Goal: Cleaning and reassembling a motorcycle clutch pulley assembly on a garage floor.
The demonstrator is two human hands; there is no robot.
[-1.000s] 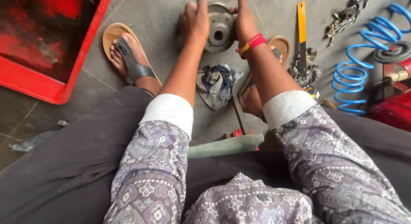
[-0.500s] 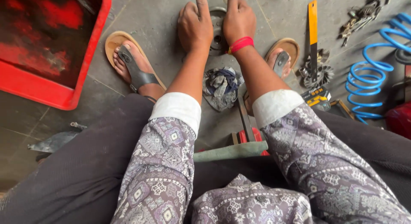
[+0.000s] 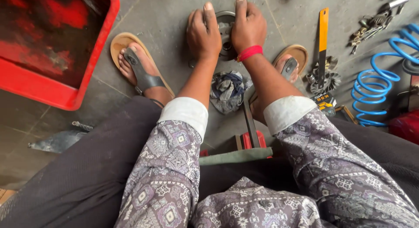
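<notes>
Both my hands were down on a round metal part [image 3: 226, 25] that lay flat on the grey floor [image 3: 166, 18] between my feet. My left hand [image 3: 204, 32] covered its left side, fingers curled over the rim and one finger stretched straight out ahead. My right hand [image 3: 248, 25], a red band [image 3: 249, 52] at its wrist, gripped the right side the same way, one finger pointing forward. So each hand was closed around the part, and only a dark strip of it with its middle hole showed between them.

Just behind the part, nearer to me, lay a crumpled dark rag [image 3: 227, 90]. My left foot sat in a tan sandal [image 3: 131, 58] well to the left, and my right sandal [image 3: 293, 62] was just right of my right wrist. A red tray [image 3: 94, 69] with a grimy inside stood at the far left. To the right, a yellow-handled tool [image 3: 323, 40] lay lengthwise on the floor, its lower end over a toothed metal piece [image 3: 328, 79]. Further right was a coiled blue hose [image 3: 377, 86], and loose metal bits [image 3: 371, 25] lay near the top corner. A red tool [image 3: 248, 138] sat close beneath my knees.
</notes>
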